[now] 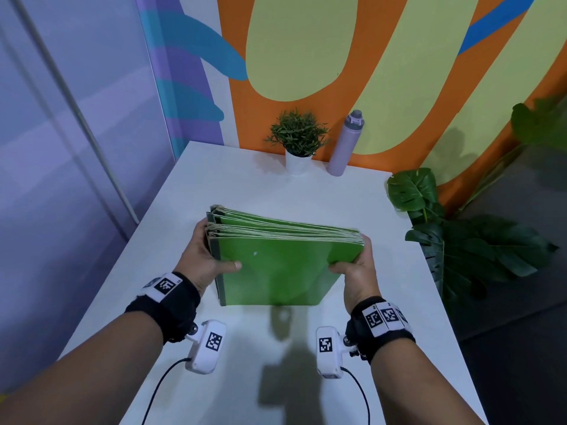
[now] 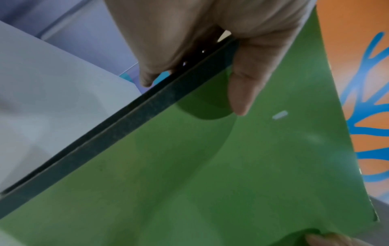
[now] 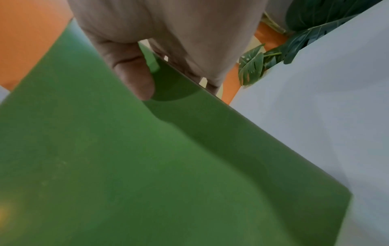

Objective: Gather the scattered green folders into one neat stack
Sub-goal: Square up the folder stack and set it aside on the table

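Note:
A bundle of several green folders (image 1: 276, 265) stands on edge on the white table (image 1: 233, 185), tilted toward me, cream page edges showing on top. My left hand (image 1: 204, 256) grips the dark spine side, thumb on the front cover and fingers behind. My right hand (image 1: 356, 268) grips the opposite side the same way. In the left wrist view the thumb lies on the green cover (image 2: 231, 166) beside the dark spine (image 2: 118, 133). In the right wrist view the thumb presses the cover (image 3: 147, 166); the fingers are hidden behind it.
A small potted plant (image 1: 297, 142) and a lilac bottle (image 1: 345, 142) stand at the table's far edge by the painted wall. Large leafy plants (image 1: 466, 240) crowd the table's right side. A glass partition (image 1: 61, 148) runs along the left.

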The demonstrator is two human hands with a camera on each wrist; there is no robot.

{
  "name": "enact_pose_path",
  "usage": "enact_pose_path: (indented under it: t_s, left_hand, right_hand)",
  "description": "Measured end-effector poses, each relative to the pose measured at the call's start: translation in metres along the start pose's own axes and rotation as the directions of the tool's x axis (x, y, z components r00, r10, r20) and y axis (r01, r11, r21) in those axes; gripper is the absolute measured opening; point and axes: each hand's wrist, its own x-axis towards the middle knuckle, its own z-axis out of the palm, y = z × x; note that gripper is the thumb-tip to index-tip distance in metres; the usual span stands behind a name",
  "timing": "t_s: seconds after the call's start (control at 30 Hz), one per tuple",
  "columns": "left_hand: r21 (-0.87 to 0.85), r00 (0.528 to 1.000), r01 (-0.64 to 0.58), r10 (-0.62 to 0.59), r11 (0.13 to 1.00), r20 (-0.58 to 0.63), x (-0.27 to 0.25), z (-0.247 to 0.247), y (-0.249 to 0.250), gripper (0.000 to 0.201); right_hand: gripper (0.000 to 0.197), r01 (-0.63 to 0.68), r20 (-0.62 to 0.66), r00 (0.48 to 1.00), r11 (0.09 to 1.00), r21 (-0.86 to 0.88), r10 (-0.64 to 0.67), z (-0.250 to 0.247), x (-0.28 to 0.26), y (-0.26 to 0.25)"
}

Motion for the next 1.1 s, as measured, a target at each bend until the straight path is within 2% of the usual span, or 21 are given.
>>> enact_pose_path:
  t_s: [0.17,0.3,0.47,0.63,0.8,0.93,1.0,1.1]
  left_hand:
    - [0.021,1.000,-0.025,0.025,0.999,0.009,0.000,0.003,0.003,0.068]
    - [0.094,0.999,-0.046,0.048,0.994,-0.015,-0.003,0.004,-0.002,0.056]
    - [0.133,0.992,-0.126,0.129,0.983,-0.014,-0.004,0.006,0.011,0.061]
    - [0.205,0.992,-0.102,0.113,0.974,-0.047,-0.003,0.007,0.009,0.045]
    - [0.207,0.994,-0.077,0.090,0.975,-0.057,-0.003,0.004,0.005,0.041]
    - [0.234,0.999,-0.028,0.037,0.972,-0.034,-0.006,0.003,-0.003,0.041]
    - [0.251,0.999,-0.005,0.013,0.968,-0.029,-0.009,0.003,-0.010,0.040]
    - [0.246,0.999,0.031,-0.020,0.969,-0.047,-0.011,0.003,-0.017,0.036]
  right_hand:
    - [0.061,0.028,0.043,0.999,0.998,0.061,-0.030,0.006,0.000,-0.008]
    - [0.056,0.057,0.031,0.998,0.998,0.001,-0.057,0.004,-0.006,-0.008]
    - [0.068,0.131,0.020,0.991,0.991,0.006,-0.131,0.005,-0.005,-0.012]
    - [0.052,0.159,0.031,0.987,0.987,-0.010,-0.158,0.010,-0.009,-0.014]
    - [0.044,0.125,0.082,0.989,0.992,-0.018,-0.123,0.006,-0.013,-0.003]
    - [0.027,0.089,0.113,0.991,0.974,-0.206,-0.067,-0.006,-0.016,0.019]
    - [0.032,0.030,0.094,0.996,0.928,-0.370,0.005,-0.011,-0.016,0.030]
    - [0.020,-0.031,0.088,0.992,0.837,-0.546,0.093,-0.019,-0.018,0.047]
